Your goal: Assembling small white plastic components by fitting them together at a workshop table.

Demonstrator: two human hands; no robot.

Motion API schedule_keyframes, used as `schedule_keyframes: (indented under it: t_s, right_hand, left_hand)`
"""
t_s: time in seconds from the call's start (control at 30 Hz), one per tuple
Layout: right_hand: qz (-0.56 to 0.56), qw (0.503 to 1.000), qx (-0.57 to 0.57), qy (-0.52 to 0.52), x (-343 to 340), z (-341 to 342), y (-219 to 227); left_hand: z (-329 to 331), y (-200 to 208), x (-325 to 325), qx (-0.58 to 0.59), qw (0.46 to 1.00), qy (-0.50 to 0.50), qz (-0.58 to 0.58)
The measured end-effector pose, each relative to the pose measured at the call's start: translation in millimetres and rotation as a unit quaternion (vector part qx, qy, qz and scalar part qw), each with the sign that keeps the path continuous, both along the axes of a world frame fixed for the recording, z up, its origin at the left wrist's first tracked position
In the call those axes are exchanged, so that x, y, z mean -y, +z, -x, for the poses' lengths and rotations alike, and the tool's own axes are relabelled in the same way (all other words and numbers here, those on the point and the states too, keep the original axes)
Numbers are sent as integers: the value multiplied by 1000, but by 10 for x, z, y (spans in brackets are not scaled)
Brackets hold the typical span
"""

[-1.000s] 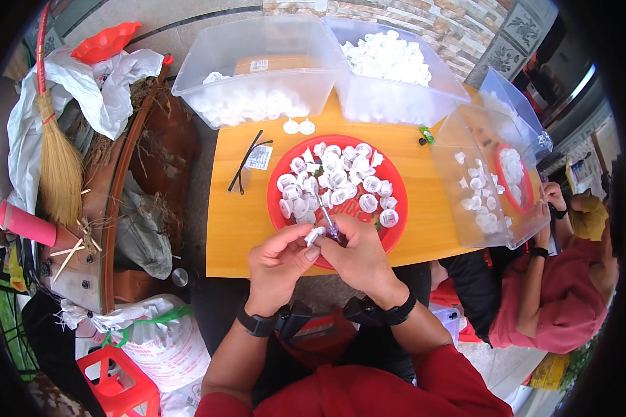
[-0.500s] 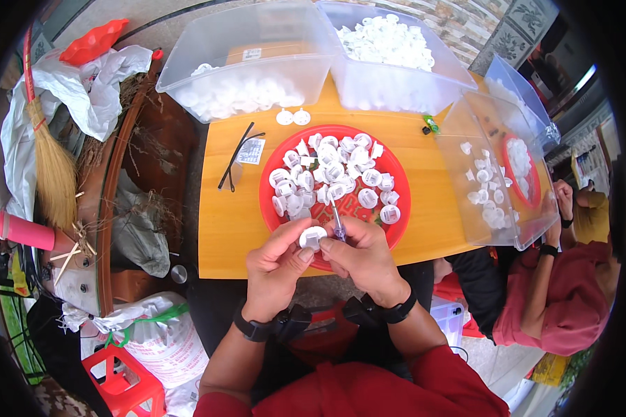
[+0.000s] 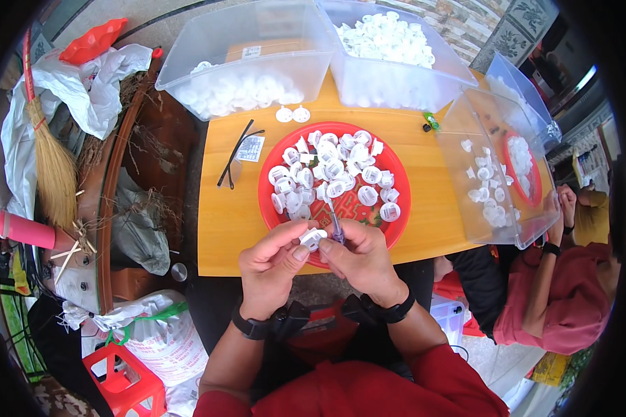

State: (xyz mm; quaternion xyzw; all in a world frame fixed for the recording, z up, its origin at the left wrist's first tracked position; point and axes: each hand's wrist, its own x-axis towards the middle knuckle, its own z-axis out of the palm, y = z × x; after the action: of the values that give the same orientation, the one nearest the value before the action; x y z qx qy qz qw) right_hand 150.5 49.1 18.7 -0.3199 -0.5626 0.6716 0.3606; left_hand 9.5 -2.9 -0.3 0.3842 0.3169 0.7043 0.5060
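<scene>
My left hand pinches a round white plastic part between thumb and fingers, just over the near rim of a red tray. Close beside it, my right hand grips a screwdriver with a purplish clear handle, its shaft pointing up and away. The right fingertips come close to the white part; whether they touch it I cannot tell. Several similar white parts lie heaped in the tray, which has a green and gold pattern on its bottom.
Two clear bins of white pieces stand at the table's far edge. Folded glasses lie left of the tray, two white discs beyond it. At right are another clear bin and a co-worker. A broom leans at left.
The white part in my left hand has tilted, now showing its edge more than its flat face. My right hand still grips the screwdriver in nearly the same place.
</scene>
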Motion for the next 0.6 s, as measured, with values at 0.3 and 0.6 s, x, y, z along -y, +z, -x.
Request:
schedule_keyframes:
  t_s: [0.3,0.6]
  right_hand:
    - [-160,984,74,-25,38,-1,71]
    - [-373,895,240,-37,47,-63,132]
  left_hand:
    - [86,-22,-5,3,999,44,29]
    - [181,-17,-16,24,996,78,20]
